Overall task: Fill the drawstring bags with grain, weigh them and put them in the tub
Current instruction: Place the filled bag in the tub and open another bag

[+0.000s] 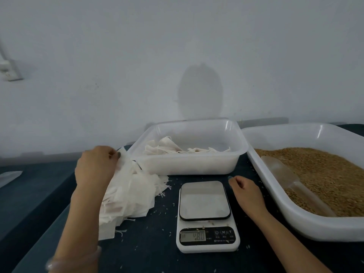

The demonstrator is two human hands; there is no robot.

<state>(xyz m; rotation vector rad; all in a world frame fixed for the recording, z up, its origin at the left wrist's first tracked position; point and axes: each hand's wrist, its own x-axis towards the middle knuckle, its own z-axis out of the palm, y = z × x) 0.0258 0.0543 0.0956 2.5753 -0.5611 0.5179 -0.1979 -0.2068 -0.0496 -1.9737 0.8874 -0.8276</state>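
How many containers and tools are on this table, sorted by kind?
Tubs: 2, the bag tub and the grain tub
Scale: 1
Scoop: 1
Total: 4
The loose drawstring bags are too tangled to count.

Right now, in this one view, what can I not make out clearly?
Head view only.
- Scale display: digits blurred.
- Tray of grain: cut off by the right edge.
- Bags: left hand and forearm cover part of the pile; how many it pinches is unclear.
- Tub: its frosted near wall hides what lies low inside.
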